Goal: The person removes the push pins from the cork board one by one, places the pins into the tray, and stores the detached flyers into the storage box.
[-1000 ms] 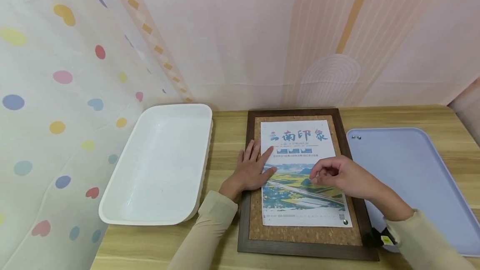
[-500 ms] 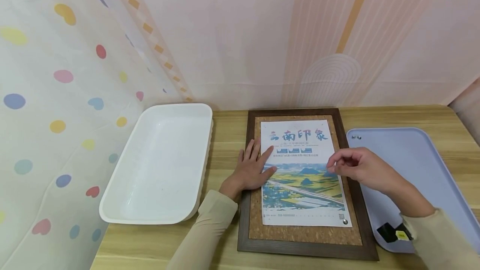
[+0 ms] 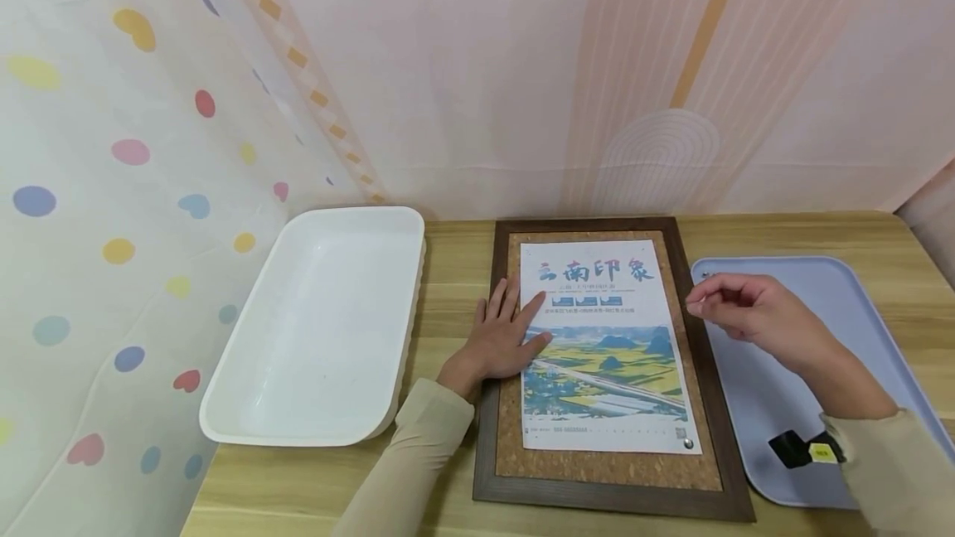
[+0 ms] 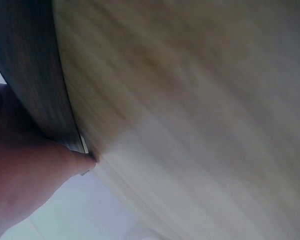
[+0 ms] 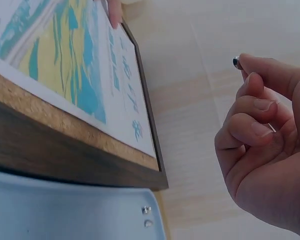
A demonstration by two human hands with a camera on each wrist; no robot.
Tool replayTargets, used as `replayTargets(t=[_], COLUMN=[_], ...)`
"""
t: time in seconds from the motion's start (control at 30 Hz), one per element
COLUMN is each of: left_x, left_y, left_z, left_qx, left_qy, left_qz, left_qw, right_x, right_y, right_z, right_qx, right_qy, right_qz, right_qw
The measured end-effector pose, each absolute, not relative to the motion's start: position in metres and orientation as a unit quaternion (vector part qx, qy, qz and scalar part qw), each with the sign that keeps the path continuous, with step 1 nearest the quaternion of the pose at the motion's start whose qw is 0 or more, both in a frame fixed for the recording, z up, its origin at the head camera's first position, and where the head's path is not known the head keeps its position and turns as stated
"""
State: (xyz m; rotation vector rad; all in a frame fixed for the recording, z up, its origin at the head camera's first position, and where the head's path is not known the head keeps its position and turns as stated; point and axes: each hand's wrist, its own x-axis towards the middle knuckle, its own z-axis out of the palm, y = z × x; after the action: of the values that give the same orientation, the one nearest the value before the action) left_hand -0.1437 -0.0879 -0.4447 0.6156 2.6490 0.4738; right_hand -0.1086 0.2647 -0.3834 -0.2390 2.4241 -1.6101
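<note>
A printed poster [image 3: 597, 388] with a landscape and large lettering lies on a cork board [image 3: 612, 466] in a dark wooden frame. At the poster's lower right corner sits a silver thumbtack [image 3: 688, 443]. My left hand [image 3: 501, 345] rests with spread fingers across the board's left side, thumb and index finger on the poster. Above the blue tray's left edge is my right hand [image 3: 768, 317], its thumb and index finger pinching a small shiny thumbtack [image 5: 236, 62]. The right wrist view shows two silver thumbtacks [image 5: 146, 210] lying in the tray's corner.
Left of the board stands a deep white tray [image 3: 309, 437]. The shallow blue tray [image 3: 798, 263] lies on the right, close against the board frame [image 3: 612, 500]. Patterned cloth [image 3: 462, 81] hangs behind the wooden table [image 3: 451, 255].
My right hand has moved right and slightly up, from over the poster to the blue tray's left edge. My left hand, the poster and the board have stayed in place.
</note>
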Motion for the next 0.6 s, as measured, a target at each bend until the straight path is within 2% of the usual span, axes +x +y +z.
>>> replayTargets(t=[0.33, 0.6], left_x=[-0.144, -0.144], left_y=[-0.088, -0.088], left_z=[-0.446, -0.445], left_qx=[0.221, 0.221], left_qy=[0.941, 0.942], left_qz=[0.172, 0.17], left_qw=[0.189, 0.187], right_x=[-0.124, -0.135], right_y=[0.293, 0.306], right_z=[-0.399, -0.412], right_qx=[-0.024, -0.001], right_qy=[0.82, 0.795], right_qz=[-0.568, -0.602], right_qw=[0.074, 0.07])
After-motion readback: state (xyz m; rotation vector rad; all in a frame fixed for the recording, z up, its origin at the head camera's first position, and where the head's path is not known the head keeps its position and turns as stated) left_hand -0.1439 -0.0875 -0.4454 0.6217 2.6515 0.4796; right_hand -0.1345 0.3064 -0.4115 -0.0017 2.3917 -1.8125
